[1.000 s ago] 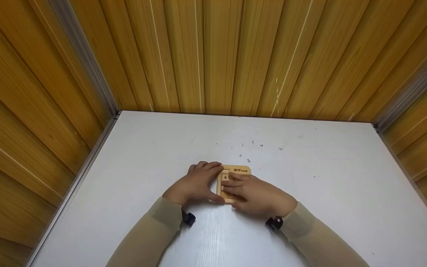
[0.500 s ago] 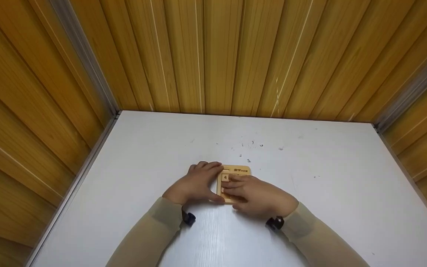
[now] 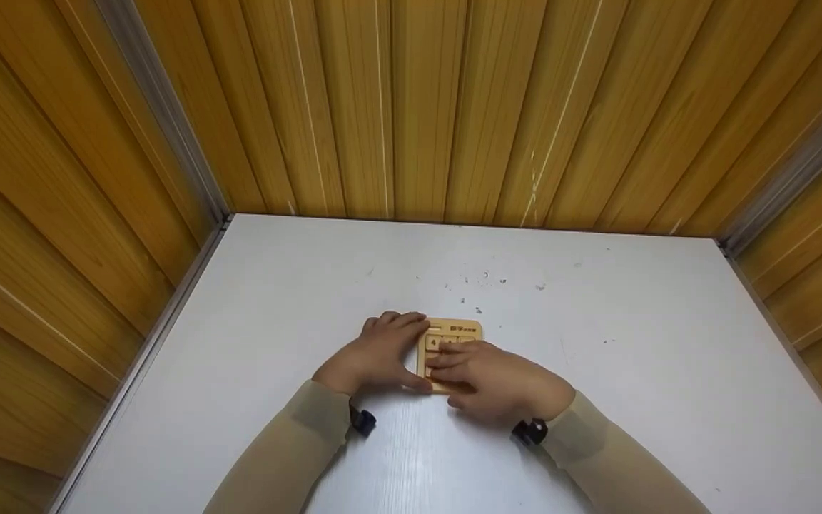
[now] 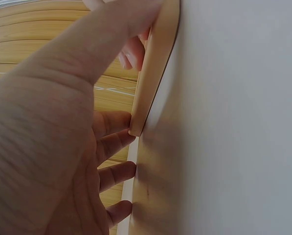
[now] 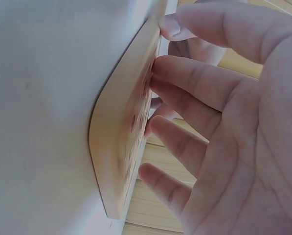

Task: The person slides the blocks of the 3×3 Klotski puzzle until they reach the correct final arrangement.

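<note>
A small wooden number sliding puzzle (image 3: 462, 323) lies on the white table between both hands. It has a light frame with dark print along its far edge, and a tile marked 4 (image 3: 434, 343) shows in the far row. My left hand (image 3: 379, 355) grips the frame's left side, thumb at the near corner and index finger at the far one; the left wrist view shows the frame's edge (image 4: 153, 73) between them. My right hand (image 3: 504, 375) covers most of the tiles. In the right wrist view its index and middle fingertips (image 5: 160, 68) touch the tiled face.
The white table (image 3: 297, 278) carries several dark specks and scuffs (image 3: 486, 277) beyond the puzzle. Wood-patterned panels (image 3: 418, 107) rise at the back and both sides, with metal strips at the corners. A black wrist strap device (image 3: 364, 421) sits at each sleeve.
Tiles to the right of the 4 now show in the far row, where a bare brown part showed before. My right fingers have shifted slightly toward the near side. My left hand holds still.
</note>
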A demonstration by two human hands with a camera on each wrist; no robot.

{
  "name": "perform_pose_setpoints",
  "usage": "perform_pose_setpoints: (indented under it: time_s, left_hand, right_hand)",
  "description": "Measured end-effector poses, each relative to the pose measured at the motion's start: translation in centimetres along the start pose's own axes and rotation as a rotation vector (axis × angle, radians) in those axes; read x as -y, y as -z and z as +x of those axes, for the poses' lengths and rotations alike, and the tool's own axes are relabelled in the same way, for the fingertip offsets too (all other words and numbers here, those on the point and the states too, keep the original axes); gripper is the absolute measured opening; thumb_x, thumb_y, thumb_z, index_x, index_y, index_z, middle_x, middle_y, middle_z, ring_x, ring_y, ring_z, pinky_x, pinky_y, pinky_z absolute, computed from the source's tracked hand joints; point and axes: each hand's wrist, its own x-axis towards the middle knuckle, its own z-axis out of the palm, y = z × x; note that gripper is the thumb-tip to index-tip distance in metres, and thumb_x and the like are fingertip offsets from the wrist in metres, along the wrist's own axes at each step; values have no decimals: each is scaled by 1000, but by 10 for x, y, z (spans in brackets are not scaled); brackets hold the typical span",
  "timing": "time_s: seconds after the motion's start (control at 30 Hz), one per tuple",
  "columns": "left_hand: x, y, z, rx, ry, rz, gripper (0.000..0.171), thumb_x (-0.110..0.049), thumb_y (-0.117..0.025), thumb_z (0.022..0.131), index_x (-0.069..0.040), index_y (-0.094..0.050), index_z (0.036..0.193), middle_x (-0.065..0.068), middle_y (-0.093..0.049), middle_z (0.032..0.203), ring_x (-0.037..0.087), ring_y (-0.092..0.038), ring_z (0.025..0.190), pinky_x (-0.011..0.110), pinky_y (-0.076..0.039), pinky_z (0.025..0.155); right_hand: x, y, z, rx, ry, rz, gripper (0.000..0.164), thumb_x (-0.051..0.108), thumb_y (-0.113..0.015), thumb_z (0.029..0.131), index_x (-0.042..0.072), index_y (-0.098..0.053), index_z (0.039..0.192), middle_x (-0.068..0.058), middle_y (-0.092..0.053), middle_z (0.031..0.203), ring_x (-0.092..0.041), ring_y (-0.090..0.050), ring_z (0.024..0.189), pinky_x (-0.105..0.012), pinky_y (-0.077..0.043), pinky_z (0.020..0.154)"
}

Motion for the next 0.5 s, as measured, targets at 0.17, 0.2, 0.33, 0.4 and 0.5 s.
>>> perform_pose_setpoints:
  time_s: [0.17, 0.2, 0.33, 0.4, 0.5]
  left_hand:
    - [0, -1, 1, -5, 0, 5, 119, -69, -93, 82, -20, -41, 177, -2, -40, 184, 31, -38, 167, 59, -30, 138]
    - [1, -1, 1, -5, -1, 6, 119, -70, -93, 82, -20, -41, 177, -2, -39, 184, 31, -38, 167, 59, -30, 138]
    - [2, -1, 1, -7, -9, 0, 119, -70, -93, 82, -19, -41, 177, -2, -39, 185, 31, -37, 167, 59, -30, 137]
    - [2, -1, 1, -9, -12, -5, 119, -70, -93, 82, -19, -42, 176, -2, -39, 185, 31, -37, 167, 60, -30, 137]
    - [3, -1, 1, -8, -13, -7, 119, -70, -93, 82, -19, -41, 177, -2, -39, 185, 30, -37, 167, 59, -30, 138]
  right_hand:
    - [2, 0, -1, 1, 2, 4, 54, 31, -72, 108, 20, -66, 161, 7, -60, 170, -27, -46, 168, -56, -36, 139]
    - [2, 0, -1, 0, 2, 4, 54, 32, -72, 108, 21, -66, 161, 7, -60, 170, -27, -46, 168, -56, -36, 140]
    - [2, -1, -1, -9, 12, 8, 54, 30, -73, 107, 20, -67, 160, 7, -62, 168, -27, -49, 166, -55, -37, 139]
    - [2, -1, -1, -12, 18, 5, 53, 29, -73, 107, 19, -68, 159, 6, -64, 167, -28, -50, 165, -56, -38, 138]
    - [1, 0, 0, -19, 48, -7, 51, 27, -74, 106, 17, -71, 155, 4, -67, 164, -31, -53, 163, -57, -41, 136]
